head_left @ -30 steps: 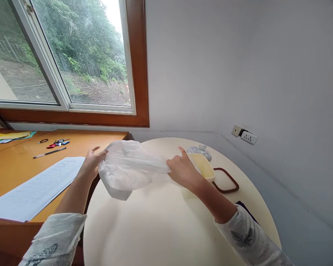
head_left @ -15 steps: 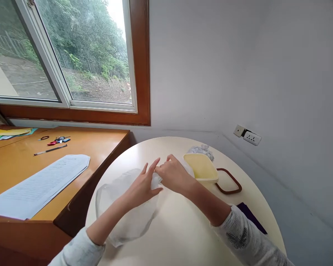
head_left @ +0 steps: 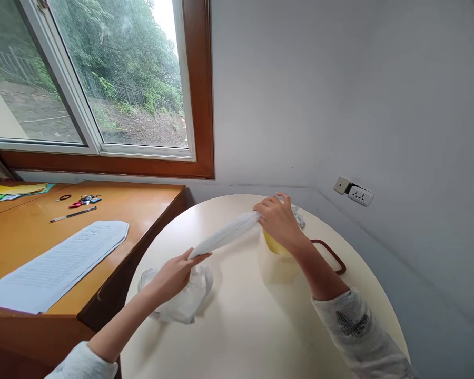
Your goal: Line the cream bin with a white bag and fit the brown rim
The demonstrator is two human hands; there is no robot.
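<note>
A thin white plastic bag (head_left: 227, 234) is pulled into a narrow twisted band between my two hands. My left hand (head_left: 173, 276) grips its lower end, and a loose, puffed part of the bag hangs below onto the round table. At the upper end, my right hand (head_left: 277, 220) is closed on the gathered plastic. Beneath that hand stands a pale yellow, see-through container (head_left: 278, 268), its far part covered by my hand and wrist.
The round cream table (head_left: 245, 331) carries a brown rounded frame (head_left: 335, 258) and crumpled clear plastic (head_left: 299, 217) at the right. On the wooden desk (head_left: 142, 197) lie papers (head_left: 63, 268), a pen (head_left: 73, 214) and keys (head_left: 86, 200). A wall socket (head_left: 361, 195) is beyond.
My hands were close together; now they are apart, left hand nearer me, right hand farther right. The bag has gone from spread out to stretched and twisted. The dark purple item is now hidden.
</note>
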